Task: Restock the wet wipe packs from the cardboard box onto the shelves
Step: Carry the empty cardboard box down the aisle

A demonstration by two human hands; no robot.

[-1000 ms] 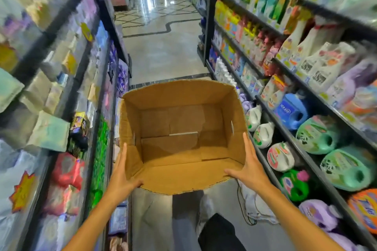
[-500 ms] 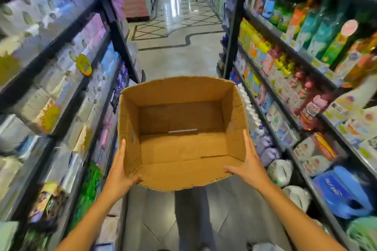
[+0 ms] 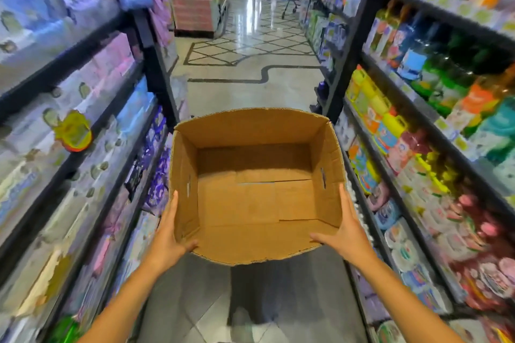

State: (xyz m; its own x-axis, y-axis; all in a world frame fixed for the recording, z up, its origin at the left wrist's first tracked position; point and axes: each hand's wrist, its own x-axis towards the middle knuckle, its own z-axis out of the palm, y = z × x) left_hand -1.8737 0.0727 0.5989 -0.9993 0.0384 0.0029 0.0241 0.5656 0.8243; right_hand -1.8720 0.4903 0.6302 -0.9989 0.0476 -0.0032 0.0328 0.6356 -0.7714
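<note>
Zero packs left inside the cardboard box (image 3: 252, 198): only the bare brown bottom with its folded flaps and one thin seam. So, by judgement, the unloading part finished or almost finished, and nothing more to place from this box. Held in the air in the middle of the aisle, above the grey tile floor (image 3: 250, 86), between the left shelves (image 3: 92, 131) and the right shelves (image 3: 418, 125). Left hand (image 3: 167, 242) pressed flat on the left wall, thumb hooked over the near edge; right hand (image 3: 344, 234) the same on the right wall, so both hands wide apart and clamped on the box from two sides. Corrugated board, matte, a bit bent, with rough cut rim and small slots in both side walls. On the left shelves, soft flat packs (image 3: 111, 64) in pale blue, pink and white, blurred, probably wet wipes but not sure. On the right, glossy plastic bottles (image 3: 418, 58) and pouches.
</note>
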